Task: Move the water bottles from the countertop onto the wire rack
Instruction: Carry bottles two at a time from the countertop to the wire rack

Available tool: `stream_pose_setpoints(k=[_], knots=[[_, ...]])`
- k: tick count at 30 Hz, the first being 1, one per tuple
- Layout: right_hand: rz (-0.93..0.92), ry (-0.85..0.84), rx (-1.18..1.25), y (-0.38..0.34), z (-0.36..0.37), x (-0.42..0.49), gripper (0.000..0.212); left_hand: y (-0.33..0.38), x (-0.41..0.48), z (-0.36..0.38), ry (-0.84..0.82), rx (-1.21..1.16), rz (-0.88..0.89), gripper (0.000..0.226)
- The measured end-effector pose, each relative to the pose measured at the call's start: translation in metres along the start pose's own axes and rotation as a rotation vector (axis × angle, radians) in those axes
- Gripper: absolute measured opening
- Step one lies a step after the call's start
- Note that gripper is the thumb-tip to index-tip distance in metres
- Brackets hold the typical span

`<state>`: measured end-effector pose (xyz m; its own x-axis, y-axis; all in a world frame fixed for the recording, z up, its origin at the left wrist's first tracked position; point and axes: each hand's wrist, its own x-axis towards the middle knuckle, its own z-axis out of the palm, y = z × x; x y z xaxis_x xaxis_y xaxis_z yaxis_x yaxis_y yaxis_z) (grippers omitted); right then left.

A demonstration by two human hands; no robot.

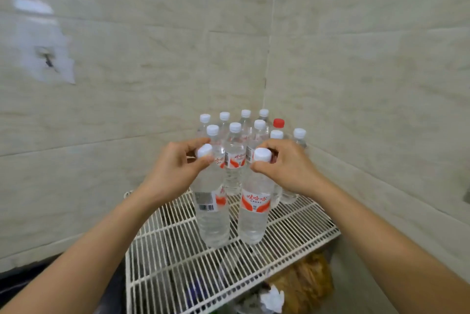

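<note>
Bottles crowd the wire rack (292, 234) against the tiled corner; left hand (175, 166) and right hand (287, 166) each grip the neck of a front bottle standing there; any counter stock lies unseen.

- Single view: one wide-angle camera worn on the head, looking forward and down along both forearms.
- Facing: a tiled wall corner (265, 84), with the wire rack (178, 257) below it filling the lower centre.
- Nearness: close; the left hand (175, 168) and right hand (287, 168) sit mid-frame at arm's reach.
- Distortion: straight tile lines bow toward the edges.
</note>
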<state>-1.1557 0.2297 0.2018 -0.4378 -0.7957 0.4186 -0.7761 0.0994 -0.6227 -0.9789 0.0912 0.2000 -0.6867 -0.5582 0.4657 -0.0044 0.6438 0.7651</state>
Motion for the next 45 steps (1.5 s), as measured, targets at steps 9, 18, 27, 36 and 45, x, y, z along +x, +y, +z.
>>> stream_pose_setpoints(k=[9, 18, 27, 36, 45], knots=[[-0.071, -0.161, 0.022, 0.038, -0.001, 0.055, 0.018, -0.008, 0.041, 0.023, -0.136, 0.103, -0.054, 0.041], [-0.08, -0.216, -0.189, 0.04, 0.005, 0.082, 0.027, -0.02, 0.065, 0.03, -0.319, 0.042, -0.116, 0.037], [-0.109, -0.282, -0.362, 0.038, 0.0, 0.091, 0.025, -0.014, 0.069, 0.039, -0.1, 0.579, -0.022, 0.045], [-0.118, -0.276, -0.324, 0.042, -0.002, 0.096, 0.023, -0.011, 0.072, 0.049, -0.029, 0.562, 0.002, 0.018], [-0.123, -0.252, -0.341, 0.045, 0.002, 0.098, 0.022, -0.019, 0.074, 0.058, 0.066, 0.459, -0.051, 0.028]])
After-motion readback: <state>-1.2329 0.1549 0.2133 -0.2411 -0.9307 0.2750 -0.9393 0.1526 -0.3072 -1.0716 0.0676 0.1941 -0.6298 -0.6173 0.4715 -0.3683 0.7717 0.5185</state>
